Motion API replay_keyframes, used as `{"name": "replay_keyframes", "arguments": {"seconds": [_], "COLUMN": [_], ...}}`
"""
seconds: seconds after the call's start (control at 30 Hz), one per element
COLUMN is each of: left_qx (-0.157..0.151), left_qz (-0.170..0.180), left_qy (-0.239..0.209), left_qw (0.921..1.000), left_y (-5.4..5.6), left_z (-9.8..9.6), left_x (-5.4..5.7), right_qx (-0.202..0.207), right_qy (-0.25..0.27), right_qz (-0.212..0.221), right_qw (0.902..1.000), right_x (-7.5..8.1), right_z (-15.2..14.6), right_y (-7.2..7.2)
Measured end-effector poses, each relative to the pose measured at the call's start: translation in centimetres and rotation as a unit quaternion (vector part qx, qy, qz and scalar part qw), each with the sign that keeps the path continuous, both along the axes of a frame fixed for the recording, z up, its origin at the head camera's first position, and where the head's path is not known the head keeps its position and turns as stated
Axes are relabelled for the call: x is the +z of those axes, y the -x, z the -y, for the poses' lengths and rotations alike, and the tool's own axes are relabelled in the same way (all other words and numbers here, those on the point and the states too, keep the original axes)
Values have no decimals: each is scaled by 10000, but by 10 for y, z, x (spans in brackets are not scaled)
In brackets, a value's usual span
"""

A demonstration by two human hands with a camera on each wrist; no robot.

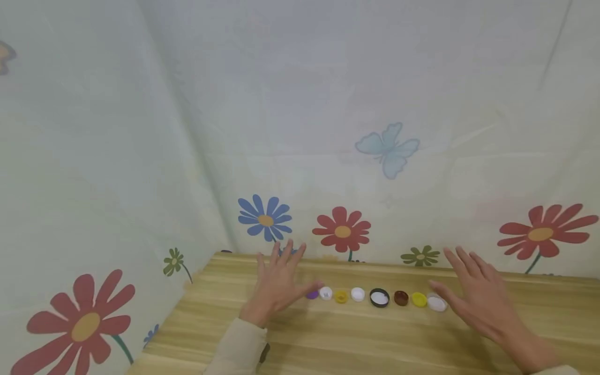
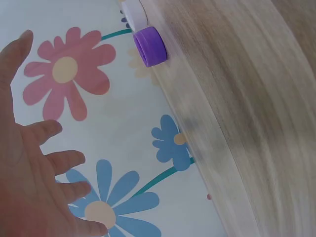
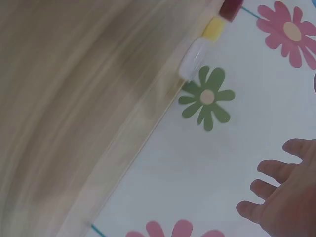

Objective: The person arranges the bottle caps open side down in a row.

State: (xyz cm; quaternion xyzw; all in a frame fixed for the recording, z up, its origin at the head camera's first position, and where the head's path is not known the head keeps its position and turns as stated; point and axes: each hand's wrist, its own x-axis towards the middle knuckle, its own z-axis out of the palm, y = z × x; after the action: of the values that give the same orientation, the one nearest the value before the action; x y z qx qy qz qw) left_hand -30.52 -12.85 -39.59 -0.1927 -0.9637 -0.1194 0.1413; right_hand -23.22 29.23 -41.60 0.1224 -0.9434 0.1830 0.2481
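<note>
A row of several bottle caps runs across the wooden table. From left to right in the head view come a purple cap (image 1: pixel 312 295), a white cap (image 1: pixel 325 294), an amber-yellow cap (image 1: pixel 341 297), another white cap (image 1: pixel 358 294), a black-rimmed cap (image 1: pixel 379 298) with a white inside, a brown cap (image 1: pixel 401 298), a yellow cap (image 1: pixel 419 299) and a whitish cap (image 1: pixel 437 302). My left hand (image 1: pixel 279 284) is spread at the row's left end, its thumb overlapping the purple cap in this view. At the other end, my right hand (image 1: pixel 483 299) is spread beside the whitish cap. Both hands hold nothing.
The wooden table (image 1: pixel 347 338) ends at its back edge against a hanging cloth (image 1: pixel 300 130) printed with flowers and a butterfly. More of that cloth hangs at the left side. A small dark object (image 1: pixel 264 353) shows beside the left sleeve (image 1: pixel 239 346).
</note>
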Motion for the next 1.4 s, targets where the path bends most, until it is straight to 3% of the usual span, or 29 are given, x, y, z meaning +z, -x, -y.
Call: {"name": "replay_keyframes", "arguments": {"seconds": [0.4,0.67,0.83,1.03,1.23,1.4], "left_qx": [-463,-839,-865,-788,-821,-838], "left_qz": [84,-10,197,157,266,230], "left_qy": [-852,-1750,-1978,-2169,-2521,-2577], "left_qw": [9953,9810,9762,9729,9638,9623], "left_y": [2,6,4,7,7,8], "left_z": [0,11,14,21,23,28], "left_x": [1,-5,-5,-9,-16,-18], "right_qx": [428,700,768,953,1009,1111], "right_qy": [718,795,811,1071,1252,1539], "right_qz": [-127,128,176,190,168,405], "right_qw": [9964,9943,9936,9895,9868,9810], "right_x": [15,21,20,22,18,11], "right_z": [49,89,111,141,166,182], "right_y": [12,27,32,37,43,49]}}
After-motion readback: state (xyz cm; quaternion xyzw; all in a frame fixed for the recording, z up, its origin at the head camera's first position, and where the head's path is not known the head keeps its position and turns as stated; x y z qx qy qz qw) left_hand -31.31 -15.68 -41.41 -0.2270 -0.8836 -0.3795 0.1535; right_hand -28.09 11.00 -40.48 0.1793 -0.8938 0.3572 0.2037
